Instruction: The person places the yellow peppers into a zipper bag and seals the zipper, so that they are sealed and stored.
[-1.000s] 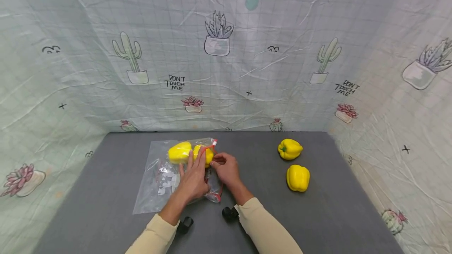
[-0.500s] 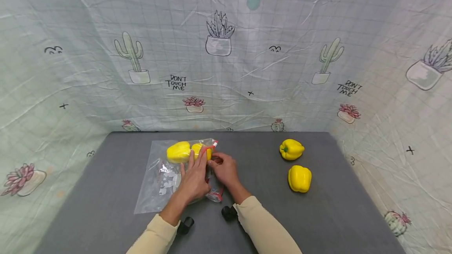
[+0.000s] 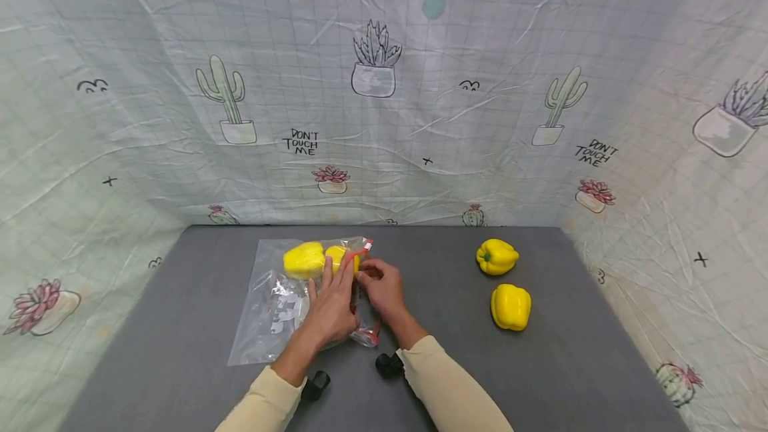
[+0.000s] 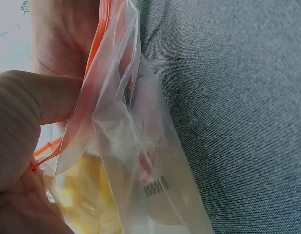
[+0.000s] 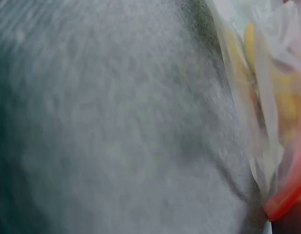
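Observation:
A clear zip bag (image 3: 258, 325) with a red zip strip (image 4: 95, 44) lies on its side, its mouth facing right. Inside it are two yellow bell peppers (image 3: 303, 260), the second partly hidden by fingers. My left hand (image 3: 330, 309) lies over the mouth, fingers stretched across the plastic. In the left wrist view its thumb bends against the strip and holds the bag's edge. My right hand (image 3: 384, 289), fingers curled, pinches the mouth's edge beside the second pepper. The right wrist view shows the bag's plastic (image 5: 267, 97) and red strip at its right side.
On the right of the grey table (image 3: 432, 352) lie two more yellow peppers, one farther back (image 3: 497, 257) and one nearer (image 3: 511, 307). A cactus-printed cloth (image 3: 420, 119) stands behind and along both sides. Black wrist cameras (image 3: 316, 385) sit below the sleeves.
Hands and bag stay in nearly the same place; my right fingers shift slightly at the bag's mouth. The view drifts a little.

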Demonstrator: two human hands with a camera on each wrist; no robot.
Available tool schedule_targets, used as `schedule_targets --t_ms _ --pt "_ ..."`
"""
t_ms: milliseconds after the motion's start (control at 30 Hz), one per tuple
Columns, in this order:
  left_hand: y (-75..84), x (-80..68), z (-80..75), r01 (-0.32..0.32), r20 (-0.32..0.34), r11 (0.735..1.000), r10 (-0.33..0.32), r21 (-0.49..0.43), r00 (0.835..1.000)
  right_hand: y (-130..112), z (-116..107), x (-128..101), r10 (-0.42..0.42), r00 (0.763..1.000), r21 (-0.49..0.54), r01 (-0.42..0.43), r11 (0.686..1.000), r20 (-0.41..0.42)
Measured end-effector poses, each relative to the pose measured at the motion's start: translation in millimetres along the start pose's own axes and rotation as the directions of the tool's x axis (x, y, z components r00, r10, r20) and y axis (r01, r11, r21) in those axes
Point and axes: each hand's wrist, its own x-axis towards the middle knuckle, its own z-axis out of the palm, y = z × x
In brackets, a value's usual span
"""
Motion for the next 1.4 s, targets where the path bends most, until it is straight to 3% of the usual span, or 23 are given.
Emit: schedule_targets --t_ms 167,467,600,700,867,1000,1100,1267,1400 --pt "0.0 0.4 -0.1 -0.007 0.001 1.0 0.007 -0.001 1.0 -2.0 -1.8 -1.5 -0.023 0.994 -0.13 0.038 0.991 0.111" --pt "-0.3 0.9 1.2 -0.002 0.006 1.0 0.003 -0.023 1.0 -1.7 3.3 -0.1 0.037 0.999 0.101 -0.041 0.994 0.033" --pt "-0.2 1.2 1.9 0.002 0.015 1.0 -0.001 -0.029 1.0 -4.1 3.8 0.0 0.056 0.997 0.106 -0.06 0.992 0.043" --pt "0.1 1.7 2.2 0.004 0.021 1.0 -0.003 -0.03 1.0 -6.2 2.5 0.3 0.065 0.994 0.048 -0.07 0.996 0.09" --pt "-0.1 2.2 2.1 0.001 0.022 1.0 -0.001 -0.018 1.0 -10.2 -0.8 1.2 0.057 0.969 -0.026 -0.053 0.998 0.24" --pt "-0.5 1.9 2.2 -0.008 0.012 1.0 0.008 -0.017 1.0 -12.3 -1.9 0.6 0.06 0.968 0.028 -0.069 0.997 0.243" --pt "0.2 1.9 1.3 -0.006 0.015 1.0 0.006 -0.016 1.0 -12.5 -3.5 1.5 0.058 0.966 0.012 -0.064 0.998 0.252" --pt "0.9 1.5 -0.4 0.011 0.035 1.0 -0.01 -0.024 0.999 -13.3 -5.4 4.6 0.025 0.932 -0.105 0.014 0.994 0.361" --pt "0.5 0.1 -0.1 -0.006 0.025 1.0 0.006 -0.028 1.0 -14.4 -4.9 5.4 -0.011 0.91 -0.124 0.068 0.99 0.415"
